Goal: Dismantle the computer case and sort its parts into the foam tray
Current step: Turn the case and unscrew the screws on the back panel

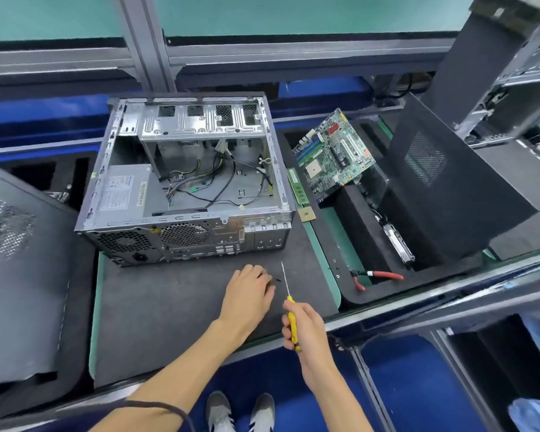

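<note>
Head view recorded computer case [184, 182], open, at twelve o'clock on desk [169, 307]: judged heavy, stiff, best held by frame edges; left hand [247, 294] pinched small screws [276, 279]; right hand [306, 328] gripped screwdriver [289, 302].

Bare metal, dark foam, bright plastic

The case [184, 182] is dull grey sheet metal with perforated grilles; the mat [169, 307] under it looks matt, slightly rough. The screwdriver [289, 307] shows a glossy yellow plastic handle and a shiny steel shaft. At the tray's [371, 294] near edge, pliers [374, 275] wear red rubbery grips; the board [334, 154] is glossy green.
</note>
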`<state>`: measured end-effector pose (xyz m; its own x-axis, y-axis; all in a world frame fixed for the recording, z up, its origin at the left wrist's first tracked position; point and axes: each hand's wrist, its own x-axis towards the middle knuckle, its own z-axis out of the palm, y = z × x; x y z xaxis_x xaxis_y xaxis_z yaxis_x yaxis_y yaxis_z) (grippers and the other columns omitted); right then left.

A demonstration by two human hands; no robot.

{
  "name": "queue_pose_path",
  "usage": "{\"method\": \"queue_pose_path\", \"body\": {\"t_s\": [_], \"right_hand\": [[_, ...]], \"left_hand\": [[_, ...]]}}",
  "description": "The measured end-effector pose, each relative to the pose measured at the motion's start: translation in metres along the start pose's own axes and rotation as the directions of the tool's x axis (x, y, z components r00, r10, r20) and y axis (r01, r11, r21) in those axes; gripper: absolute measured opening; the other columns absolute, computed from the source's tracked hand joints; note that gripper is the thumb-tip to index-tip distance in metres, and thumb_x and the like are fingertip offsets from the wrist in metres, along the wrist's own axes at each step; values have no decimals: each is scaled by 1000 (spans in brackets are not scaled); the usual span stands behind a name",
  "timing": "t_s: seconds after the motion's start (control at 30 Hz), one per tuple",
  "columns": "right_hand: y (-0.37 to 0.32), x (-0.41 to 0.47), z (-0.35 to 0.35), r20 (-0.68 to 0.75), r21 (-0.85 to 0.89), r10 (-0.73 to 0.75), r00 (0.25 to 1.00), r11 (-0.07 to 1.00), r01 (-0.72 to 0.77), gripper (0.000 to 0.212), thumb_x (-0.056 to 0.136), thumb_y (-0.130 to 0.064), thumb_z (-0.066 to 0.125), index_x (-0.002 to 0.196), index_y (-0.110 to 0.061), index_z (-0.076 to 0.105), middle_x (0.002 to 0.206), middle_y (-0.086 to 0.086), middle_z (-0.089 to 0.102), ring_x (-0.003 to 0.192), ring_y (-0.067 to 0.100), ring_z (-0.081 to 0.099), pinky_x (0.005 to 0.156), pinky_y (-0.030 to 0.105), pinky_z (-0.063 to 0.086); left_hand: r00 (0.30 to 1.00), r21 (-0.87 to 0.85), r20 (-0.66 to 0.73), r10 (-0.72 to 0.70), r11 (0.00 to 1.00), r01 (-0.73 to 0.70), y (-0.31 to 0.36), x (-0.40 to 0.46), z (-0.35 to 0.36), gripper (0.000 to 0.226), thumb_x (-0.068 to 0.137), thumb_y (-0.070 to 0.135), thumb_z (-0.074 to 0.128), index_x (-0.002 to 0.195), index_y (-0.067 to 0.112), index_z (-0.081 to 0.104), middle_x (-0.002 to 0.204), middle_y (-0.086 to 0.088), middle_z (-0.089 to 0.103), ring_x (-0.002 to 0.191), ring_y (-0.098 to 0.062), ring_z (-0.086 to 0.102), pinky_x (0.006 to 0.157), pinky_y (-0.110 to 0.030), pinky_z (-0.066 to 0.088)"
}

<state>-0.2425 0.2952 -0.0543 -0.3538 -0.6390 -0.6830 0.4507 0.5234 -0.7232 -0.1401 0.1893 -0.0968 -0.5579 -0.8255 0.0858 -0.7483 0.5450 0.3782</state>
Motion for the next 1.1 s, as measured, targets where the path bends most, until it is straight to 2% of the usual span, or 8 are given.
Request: {"method": "queue_pose_path", "body": {"t_s": [0.2, 0.33, 0.43, 0.5, 0.6, 0.7, 0.93, 1.1], "right_hand": [[-2, 3, 12, 98, 20, 8, 995, 1000, -10, 24, 104, -31, 52, 105, -9, 61, 57, -1, 38, 46, 11, 25, 40, 23, 18], [-7, 0, 42, 249, 31, 72, 966, 996, -82, 35, 102, -21, 37, 107, -3, 67, 55, 1, 38, 45, 12, 25, 39, 23, 18], [-14, -11, 70, 378, -56, 72, 923, 997, -54, 28, 100, -25, 41, 103, -9, 64, 58, 1, 44, 45, 13, 29, 38, 23, 20], [-19, -19, 89, 441, -125, 30, 897, 992, 29, 23, 100, -28, 43, 103, -13, 59, 58, 0, 45, 43, 13, 27, 38, 21, 19], [-24, -29, 117, 468, -159, -29, 883, 980, 116, 20, 101, -27, 43, 102, -15, 59, 54, -2, 38, 42, 13, 20, 40, 20, 14], [-27, -34, 138, 447, -148, -64, 892, 978, 145, 24, 103, -27, 44, 106, -14, 64, 54, -3, 36, 42, 12, 20, 41, 21, 14], [-13, -46, 178, 324, -79, -101, 941, 988, 134, 29, 104, -27, 43, 107, -14, 69, 55, -3, 36, 43, 12, 20, 43, 25, 14], [3, -54, 200, 218, -5, -104, 970, 994, 107, 28, 103, -27, 44, 103, -14, 69, 55, -1, 34, 43, 12, 19, 43, 24, 12]], "left_hand": [[974, -196, -202, -98, 979, 58, -3, -14, -35, 14, 92, 17, 64, 104, 15, 70, 99, 5, 69, 91, -14, 60, 87, -36, 49], [859, -169, -510, -49, 985, -44, -17, -16, -87, 20, 80, 0, 60, 96, 12, 62, 89, 3, 60, 82, -14, 51, 76, -33, 45], [779, -106, -624, -61, 994, -7, -43, -13, -132, 33, 75, 4, 62, 106, 15, 56, 99, 1, 60, 91, -19, 52, 84, -30, 38], [798, -83, -594, -98, 995, 60, -67, -12, -158, 41, 75, 10, 62, 115, 16, 56, 111, 1, 60, 103, -20, 51, 93, -28, 32], [935, -35, -342, -96, 995, 90, -108, -7, -182, 49, 79, 14, 66, 127, 14, 59, 120, -1, 62, 116, -25, 53, 102, -29, 27], [988, -9, -155, -23, 1000, 21, -138, -1, -188, 46, 85, 10, 71, 131, 14, 62, 119, 0, 64, 120, -24, 51, 106, -36, 32], [964, -63, -207, 164, 982, -181, -165, 7, -190, 41, 82, 11, 72, 122, 18, 69, 93, 9, 61, 105, -22, 51, 93, -35, 33], [941, -19, -244, 234, 969, -246, -173, 7, -189, 39, 79, 23, 63, 117, 17, 70, 94, 4, 66, 105, -20, 48, 89, -37, 37]]}}
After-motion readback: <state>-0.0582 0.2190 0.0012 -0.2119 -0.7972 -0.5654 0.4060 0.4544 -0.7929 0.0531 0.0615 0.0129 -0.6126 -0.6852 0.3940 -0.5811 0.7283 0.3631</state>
